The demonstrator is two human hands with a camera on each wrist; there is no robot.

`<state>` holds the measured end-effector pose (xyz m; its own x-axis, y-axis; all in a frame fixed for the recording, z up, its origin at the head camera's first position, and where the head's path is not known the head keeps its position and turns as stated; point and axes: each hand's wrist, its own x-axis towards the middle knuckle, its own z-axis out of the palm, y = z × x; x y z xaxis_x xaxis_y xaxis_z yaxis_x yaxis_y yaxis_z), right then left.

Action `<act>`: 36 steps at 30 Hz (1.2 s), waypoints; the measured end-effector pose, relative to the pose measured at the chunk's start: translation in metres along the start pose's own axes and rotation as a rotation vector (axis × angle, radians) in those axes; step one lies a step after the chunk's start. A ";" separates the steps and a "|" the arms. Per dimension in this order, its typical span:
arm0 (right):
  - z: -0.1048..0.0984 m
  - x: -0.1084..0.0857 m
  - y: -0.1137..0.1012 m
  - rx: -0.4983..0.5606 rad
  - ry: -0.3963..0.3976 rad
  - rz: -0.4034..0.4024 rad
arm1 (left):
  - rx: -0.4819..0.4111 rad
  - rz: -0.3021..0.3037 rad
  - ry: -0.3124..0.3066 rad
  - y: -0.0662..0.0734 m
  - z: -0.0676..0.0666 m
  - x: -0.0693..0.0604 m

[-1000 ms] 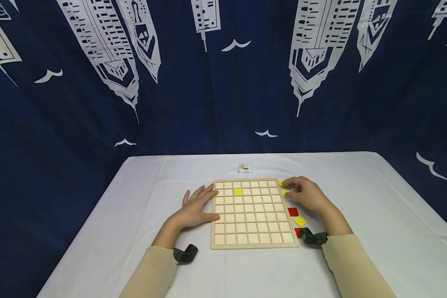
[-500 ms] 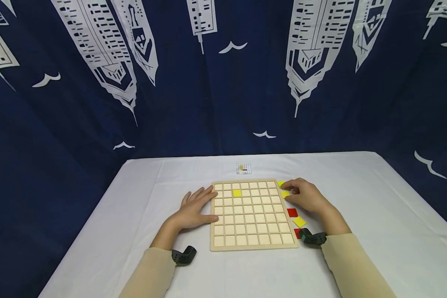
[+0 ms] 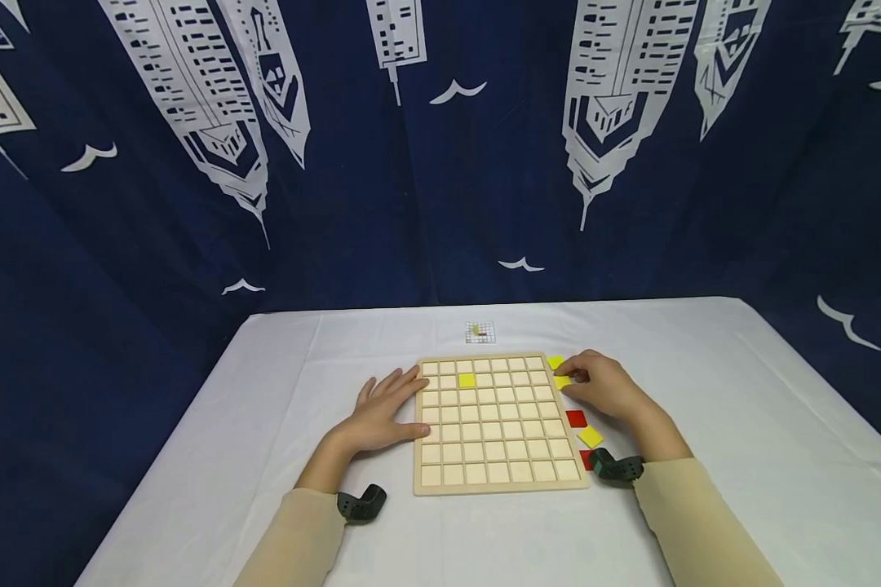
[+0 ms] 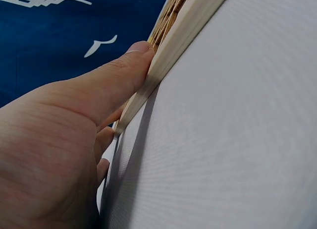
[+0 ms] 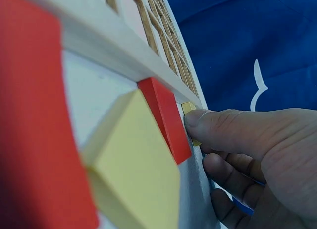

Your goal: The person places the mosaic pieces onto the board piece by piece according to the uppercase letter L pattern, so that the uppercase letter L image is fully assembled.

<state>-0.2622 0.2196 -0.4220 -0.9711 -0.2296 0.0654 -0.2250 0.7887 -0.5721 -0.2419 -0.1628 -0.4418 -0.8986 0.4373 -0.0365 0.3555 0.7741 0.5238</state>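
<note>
My left hand [image 3: 378,414] rests along the left edge of a wooden grid board [image 3: 514,492], fingers extended and spread. In the left wrist view its thumb [image 4: 119,73] lies against the board's rim. Beyond the board's right side, my right hand [image 3: 604,390] pinches a yellow tile [image 3: 562,381] between thumb and fingertips, at table level. The right wrist view shows that thumb [image 5: 218,127] on the tile's near side; the fingers behind are partly hidden. One yellow tile [image 3: 467,381] sits in a cell of the board's second row from the far side.
Along the board's right edge lie another yellow tile [image 3: 555,362], a red tile [image 3: 576,419], a turned yellow tile [image 3: 591,438] and a second red tile [image 3: 586,461]. A small printed grid card [image 3: 480,333] lies beyond the board on the white tablecloth [image 3: 367,342].
The right hand has shifted very slightly at the yellow tile, its fingers now closer about it. The whole view has dropped a little. The left hand stays at the board's edge.
</note>
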 end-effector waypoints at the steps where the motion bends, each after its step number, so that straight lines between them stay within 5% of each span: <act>1: 0.000 0.000 0.000 -0.002 0.000 0.002 | 0.001 0.002 0.002 0.000 0.000 0.000; 36: 0.002 0.004 -0.022 -0.020 0.080 -0.063 | -0.030 0.016 0.011 0.003 -0.002 0.000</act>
<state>-0.2606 0.2003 -0.4113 -0.9581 -0.2337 0.1659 -0.2866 0.7856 -0.5484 -0.2417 -0.1616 -0.4381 -0.8956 0.4444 -0.0191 0.3618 0.7529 0.5498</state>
